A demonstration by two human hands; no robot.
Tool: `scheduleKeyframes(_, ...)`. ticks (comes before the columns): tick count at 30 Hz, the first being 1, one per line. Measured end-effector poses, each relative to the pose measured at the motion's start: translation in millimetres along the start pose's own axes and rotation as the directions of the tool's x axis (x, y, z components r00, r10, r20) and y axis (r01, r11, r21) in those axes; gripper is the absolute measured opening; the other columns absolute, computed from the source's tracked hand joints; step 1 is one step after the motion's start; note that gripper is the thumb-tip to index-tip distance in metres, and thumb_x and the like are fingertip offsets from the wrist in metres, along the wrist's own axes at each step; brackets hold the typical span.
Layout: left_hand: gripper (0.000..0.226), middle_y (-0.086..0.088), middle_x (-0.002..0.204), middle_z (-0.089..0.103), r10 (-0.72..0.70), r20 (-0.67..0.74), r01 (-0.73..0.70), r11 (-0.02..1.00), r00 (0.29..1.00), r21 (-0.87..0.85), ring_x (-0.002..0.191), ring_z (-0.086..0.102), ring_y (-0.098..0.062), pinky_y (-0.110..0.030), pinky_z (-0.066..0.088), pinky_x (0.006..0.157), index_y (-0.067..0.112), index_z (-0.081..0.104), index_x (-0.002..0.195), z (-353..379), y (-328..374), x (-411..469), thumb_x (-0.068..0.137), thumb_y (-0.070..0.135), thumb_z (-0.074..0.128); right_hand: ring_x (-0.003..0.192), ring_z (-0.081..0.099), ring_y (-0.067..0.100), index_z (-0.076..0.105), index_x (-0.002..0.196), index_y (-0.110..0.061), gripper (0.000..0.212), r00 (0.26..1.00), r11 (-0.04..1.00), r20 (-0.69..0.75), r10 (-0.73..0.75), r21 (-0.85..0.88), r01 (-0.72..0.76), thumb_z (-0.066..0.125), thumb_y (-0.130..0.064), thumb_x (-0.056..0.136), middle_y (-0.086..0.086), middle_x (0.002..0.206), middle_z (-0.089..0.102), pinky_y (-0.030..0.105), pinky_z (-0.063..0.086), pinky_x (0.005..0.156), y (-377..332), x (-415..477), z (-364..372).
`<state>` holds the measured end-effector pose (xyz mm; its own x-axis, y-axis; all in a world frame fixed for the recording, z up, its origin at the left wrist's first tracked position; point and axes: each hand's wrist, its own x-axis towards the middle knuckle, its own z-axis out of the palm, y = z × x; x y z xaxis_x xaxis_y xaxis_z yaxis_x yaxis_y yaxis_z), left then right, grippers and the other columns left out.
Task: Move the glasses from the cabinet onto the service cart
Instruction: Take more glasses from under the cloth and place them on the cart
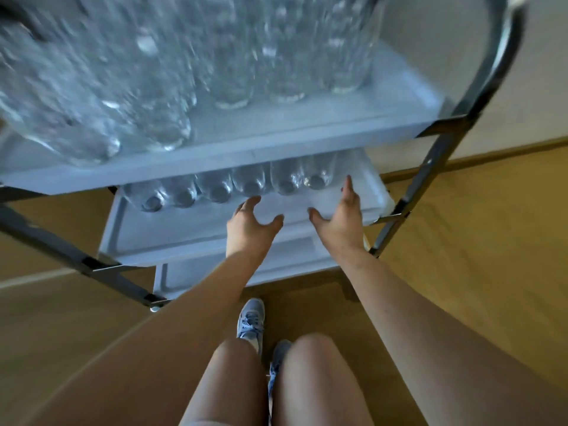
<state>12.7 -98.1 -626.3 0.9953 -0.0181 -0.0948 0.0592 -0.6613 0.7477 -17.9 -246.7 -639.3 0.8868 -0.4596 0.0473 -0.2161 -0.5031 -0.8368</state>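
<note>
— Glass fills the steel-framed cart (442,161): blurred glasses (153,87) stand packed on its top shelf (215,158).
— And below?
— A row (252,182) of more glasses stands along the back of the middle shelf (184,232), partly hidden under the top one.
— Where are the hands?
— Both reach in over the front of that middle shelf. The left hand (249,222) is released, fingers spread and lightly curved, grasping nothing, its tips just beside the row. The right hand (344,213) is released too, fingers straight, one tip right by the end glass. Whether either hand touches glass cannot be told.
— Anything else in frame?
— A bottom shelf (276,262) beneath, bare knees, and blue shoes (250,321) on a wood floor (476,226).
</note>
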Motion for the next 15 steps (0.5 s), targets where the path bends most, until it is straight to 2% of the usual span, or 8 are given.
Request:
scheduleKeyframes(5, 0.067, 0.001, 0.143, 0.047, 0.105, 0.083, -0.110, 0.992, 0.991, 0.063, 0.130, 0.044, -0.020, -0.026, 0.036, 0.099, 0.021, 0.041, 0.142, -61.2, 33.6, -62.0, 0.083, 0.038, 0.070, 0.143, 0.020, 0.023, 0.006, 0.152, -0.011, 0.088, 0.997, 0.999, 0.058, -0.044, -0.012, 0.045, 0.065, -0.024, 0.089, 0.010, 0.156, 0.017, 0.025, 0.021, 0.110, -47.3, -61.9, -56.4)
scheduleKeyframes(8, 0.066, 0.000, 0.141, 0.049, 0.146, 0.103, -0.157, 0.981, 0.984, 0.115, 0.130, 0.045, -0.019, -0.024, 0.035, 0.100, 0.020, 0.044, 0.140, -80.5, 41.7, -88.4, 0.082, 0.039, 0.071, 0.142, 0.022, 0.024, 0.010, 0.152, -0.011, 0.088, 0.999, 1.000, 0.025, -0.028, -0.012, 0.028, 0.068, -0.025, 0.087, 0.010, 0.155, 0.021, 0.027, 0.023, 0.111, -52.8, -88.7, -81.5)
scheduleKeyframes(15, 0.064, 0.001, 0.140, 0.050, 0.233, 0.192, -0.256, 0.961, 0.953, 0.101, 0.129, 0.045, -0.018, -0.021, 0.034, 0.094, 0.021, 0.046, 0.138, -62.0, 81.9, -94.3, 0.082, 0.038, 0.072, 0.142, 0.023, 0.021, 0.015, 0.151, -0.015, 0.081, 0.999, 0.999, -0.023, 0.031, 0.019, -0.031, 0.066, -0.021, 0.088, 0.008, 0.154, 0.023, 0.028, 0.024, 0.111, -53.3, -85.4, -120.2)
